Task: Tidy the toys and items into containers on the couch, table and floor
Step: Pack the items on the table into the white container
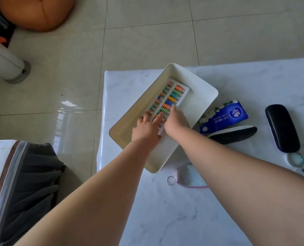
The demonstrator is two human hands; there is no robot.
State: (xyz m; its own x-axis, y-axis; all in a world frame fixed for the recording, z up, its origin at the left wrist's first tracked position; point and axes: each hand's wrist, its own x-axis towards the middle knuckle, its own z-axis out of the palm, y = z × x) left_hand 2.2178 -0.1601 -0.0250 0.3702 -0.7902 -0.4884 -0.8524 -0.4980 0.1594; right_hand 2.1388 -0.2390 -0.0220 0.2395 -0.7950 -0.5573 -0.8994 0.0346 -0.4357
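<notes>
Near edge of marble worktop [165,219]: pink pouch [190,180] with key ring [171,180], partly under right forearm. Both hands reach into white tray [201,102] set diagonally on worktop. Left hand [146,129] rests on near end of abacus [170,99], fingers extended onto its frame and beads, not curled round anything. Right hand [176,120] touches abacus right edge; finger curl hidden, grip can't tell. Abacus lies inside tray along its left wall. Right of tray: blue tissue pack [224,116], two black cases [281,127], small lens [297,159]. Far left on floor: orange cushion [37,12].
</notes>
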